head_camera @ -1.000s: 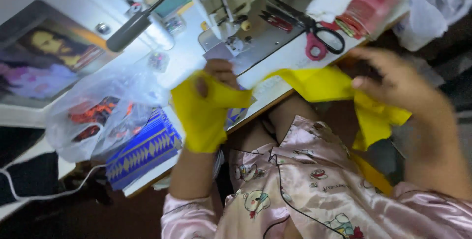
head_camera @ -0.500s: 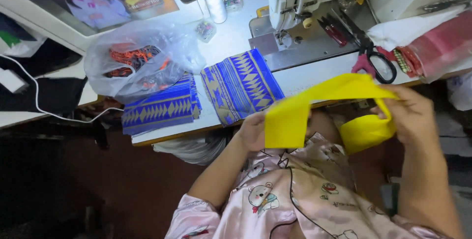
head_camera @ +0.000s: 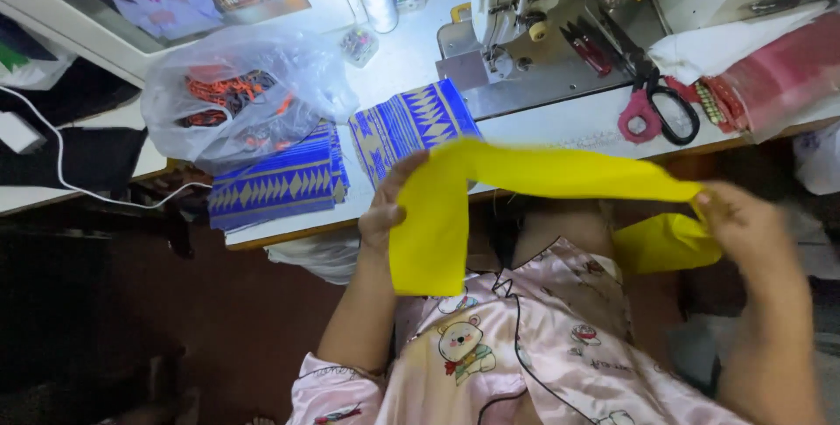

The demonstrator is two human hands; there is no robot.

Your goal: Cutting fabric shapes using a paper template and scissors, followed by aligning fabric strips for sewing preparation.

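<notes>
A long strip of yellow fabric (head_camera: 525,176) stretches between both my hands, just in front of the table edge. My left hand (head_camera: 385,211) grips its left end, where the cloth folds and hangs down over my pink patterned pyjama top (head_camera: 525,346). My right hand (head_camera: 744,224) pinches the right end, with more yellow cloth bunched below it. Blue and gold patterned fabric pieces (head_camera: 407,123) lie on the table directly beyond my left hand.
A white sewing machine (head_camera: 525,5) stands at the back, red-handled scissors (head_camera: 652,101) beside it. A clear plastic bag (head_camera: 236,97) with orange and black items rests on more blue pieces (head_camera: 276,184). A white cable (head_camera: 79,180) trails at left. Red packets (head_camera: 770,75) lie at right.
My hands have moved apart, pulling the yellow strip out longer and flatter. The view has shifted so the table sits higher and further left than a second ago.
</notes>
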